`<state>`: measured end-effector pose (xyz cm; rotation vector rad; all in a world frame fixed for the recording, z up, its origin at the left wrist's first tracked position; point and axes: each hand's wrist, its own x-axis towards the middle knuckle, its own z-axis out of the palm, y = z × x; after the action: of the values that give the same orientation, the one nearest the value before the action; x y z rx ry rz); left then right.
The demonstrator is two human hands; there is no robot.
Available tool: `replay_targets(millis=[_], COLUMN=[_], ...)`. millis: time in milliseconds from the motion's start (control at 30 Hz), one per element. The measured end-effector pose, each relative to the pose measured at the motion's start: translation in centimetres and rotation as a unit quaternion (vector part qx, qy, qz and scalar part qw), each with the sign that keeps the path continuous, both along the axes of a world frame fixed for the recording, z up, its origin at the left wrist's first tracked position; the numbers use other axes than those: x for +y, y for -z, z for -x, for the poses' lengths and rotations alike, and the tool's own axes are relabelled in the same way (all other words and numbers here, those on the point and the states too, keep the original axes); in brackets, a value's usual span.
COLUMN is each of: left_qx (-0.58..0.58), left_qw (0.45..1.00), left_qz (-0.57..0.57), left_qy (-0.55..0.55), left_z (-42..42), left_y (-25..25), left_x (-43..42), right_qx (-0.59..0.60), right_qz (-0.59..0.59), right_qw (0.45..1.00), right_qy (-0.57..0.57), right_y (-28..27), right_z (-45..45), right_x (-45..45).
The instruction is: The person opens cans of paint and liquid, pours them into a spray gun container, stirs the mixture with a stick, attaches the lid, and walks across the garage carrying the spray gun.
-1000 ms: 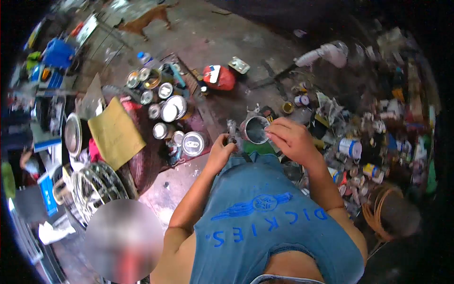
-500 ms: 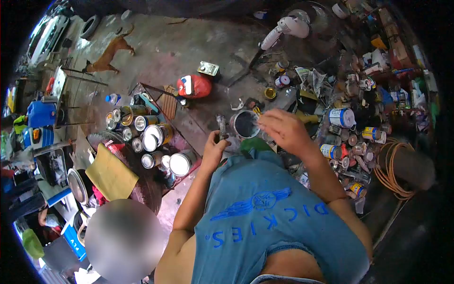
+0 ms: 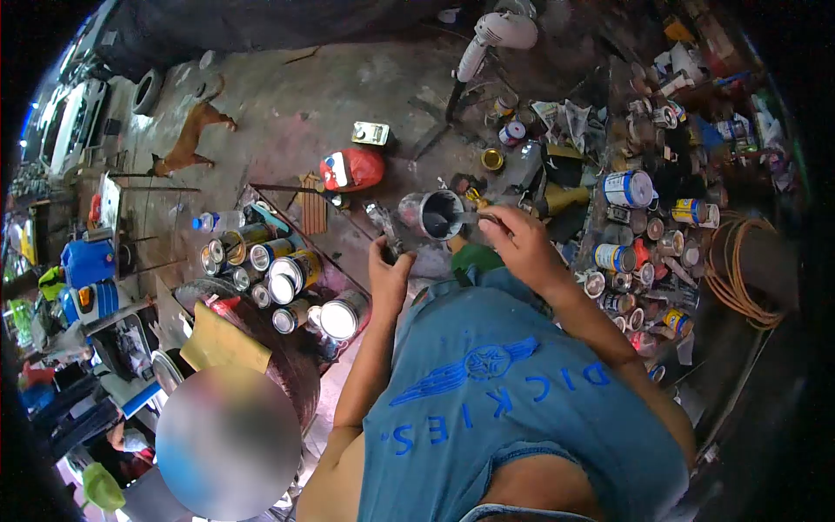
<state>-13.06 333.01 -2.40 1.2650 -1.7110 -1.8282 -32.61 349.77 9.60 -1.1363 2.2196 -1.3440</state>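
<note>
My left hand point(image 3: 390, 271) is closed around a slim silver-grey tool point(image 3: 383, 224), whose exact kind I cannot make out. Just right of it is a round, light-rimmed cup point(image 3: 419, 212), tilted with its mouth to the right and dark grey paint point(image 3: 442, 214) inside. Whether the cup is joined to the tool is unclear. My right hand point(image 3: 524, 248) pinches a flat, narrow spatula point(image 3: 470, 217) that reaches to the cup's rim. Beyond the cup stands a red plastic-looking container point(image 3: 352, 169) with a white label.
Paint cans point(image 3: 296, 274) cluster at left, and more cans point(image 3: 628, 188) crowd the right. A white fan point(image 3: 504, 31) stands ahead, near a metal tin point(image 3: 370, 133). A brown dog point(image 3: 193, 139) is far left. Coiled hose point(image 3: 739, 278) lies at right; a blue jug point(image 3: 87, 261) is left.
The cup has gone from facing up to tilted rightward. My right hand has moved slightly right and down, its spatula now plainly visible at the rim. The whole view has shifted somewhat.
</note>
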Motion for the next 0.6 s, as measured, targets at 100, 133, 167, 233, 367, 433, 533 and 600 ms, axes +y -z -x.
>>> replay_targets(millis=[100, 133, 167, 233, 367, 433, 533, 600], left_qx=[0.024, 0.026, 0.028, 0.025, 0.019, 0.025, 0.035, 0.036], left_qw=[1.000, 1.000, 1.000, 1.000, 0.999, 0.999, 0.999, 0.999], left_qz=[-0.010, -0.011, -0.012, -0.017, -0.028, -0.026, -0.022, -0.021], left_qy=[0.000, 0.000, 0.001, 0.002, 0.001, -0.001, -0.011, -0.026], left_z=[0.0, 0.0, -0.2, -0.2, -0.5, -0.8, -1.1, -1.2], left_y=[-0.6, -1.0, -1.4, -2.2, -3.5, -3.7, -3.6, -3.7], left_x=[0.1, 0.1, 0.2, 0.2, 0.4, 0.7, 0.9, 1.2], right_qx=[-0.087, -0.048, -0.009, 0.058, 0.180, 0.186, 0.158, 0.092], right_qz=[0.001, 0.021, 0.041, 0.054, 0.053, 0.042, 0.051, 0.036], right_qw=[0.996, 0.999, 0.999, 0.995, 0.977, 0.977, 0.984, 0.994], right_qy=[0.015, 0.000, -0.015, -0.064, -0.100, -0.095, -0.063, -0.044], right_y=[-1.3, -1.4, -1.5, -1.5, -0.2, -0.9, -0.5, -0.3], right_z=[-1.0, -0.9, -0.8, 0.2, 2.2, 2.2, 1.0, -0.4], right_x=[0.8, 1.0, 1.2, 1.1, 0.1, -0.1, -0.3, 0.1])
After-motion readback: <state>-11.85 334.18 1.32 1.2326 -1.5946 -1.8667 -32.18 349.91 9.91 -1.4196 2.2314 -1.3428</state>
